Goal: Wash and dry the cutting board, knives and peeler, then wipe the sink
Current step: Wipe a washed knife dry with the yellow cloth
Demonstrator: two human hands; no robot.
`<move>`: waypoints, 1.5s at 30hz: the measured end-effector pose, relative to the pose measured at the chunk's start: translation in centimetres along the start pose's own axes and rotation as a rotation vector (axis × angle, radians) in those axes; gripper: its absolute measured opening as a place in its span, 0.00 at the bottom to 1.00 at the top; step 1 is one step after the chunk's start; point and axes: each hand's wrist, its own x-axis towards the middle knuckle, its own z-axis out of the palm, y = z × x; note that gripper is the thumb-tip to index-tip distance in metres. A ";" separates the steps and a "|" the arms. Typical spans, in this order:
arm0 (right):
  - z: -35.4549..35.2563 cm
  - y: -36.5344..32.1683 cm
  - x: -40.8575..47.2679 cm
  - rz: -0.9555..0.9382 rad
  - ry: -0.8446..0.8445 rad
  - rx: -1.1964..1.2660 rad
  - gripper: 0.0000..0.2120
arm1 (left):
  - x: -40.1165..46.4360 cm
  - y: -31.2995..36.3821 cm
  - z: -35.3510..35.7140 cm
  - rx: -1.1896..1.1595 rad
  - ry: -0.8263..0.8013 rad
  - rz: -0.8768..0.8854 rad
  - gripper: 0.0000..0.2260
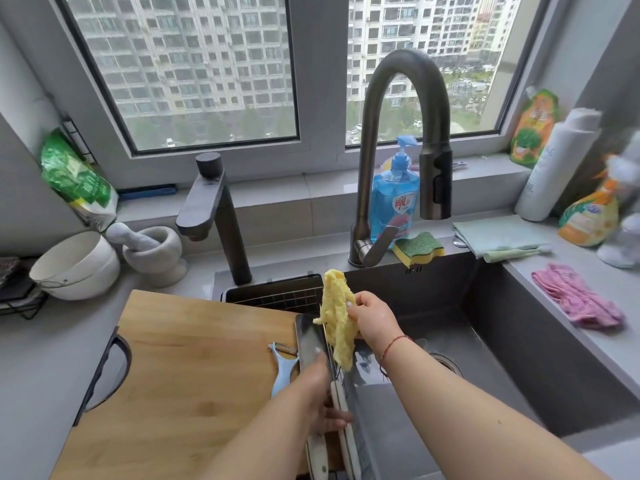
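Note:
A wooden cutting board [180,368] lies across the counter at the left edge of the dark sink [502,341]. My left hand [318,396] grips a knife [310,337] by its white handle, index finger along the wide blade, which points away over the board's right edge. A second white-handled knife [343,431] lies beside it. My right hand [372,318] holds a yellow cloth [337,320] against the blade. A light blue peeler [284,367] rests on the board just left of the knife.
A tall faucet [405,133] arches over the sink, with a blue soap bottle [393,199] and a green-yellow sponge [419,249] behind. A green cloth [498,237] and pink cloth [576,299] lie on the right counter. Bowls [74,265] and a mortar [156,251] stand left.

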 end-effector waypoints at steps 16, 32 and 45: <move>-0.7 -0.2 0.2 -0.013 0.002 0.079 0.07 | -0.9 -0.7 -1.7 0.033 -0.109 0.182 0.08; 8.3 -3.5 -6.9 -0.672 -0.250 -0.432 0.18 | -10.6 2.8 -11.0 -0.247 -0.294 0.329 0.33; 7.0 -6.8 -6.3 -0.459 -0.057 -0.373 0.19 | -14.6 1.2 -11.8 -0.118 -0.242 0.329 0.24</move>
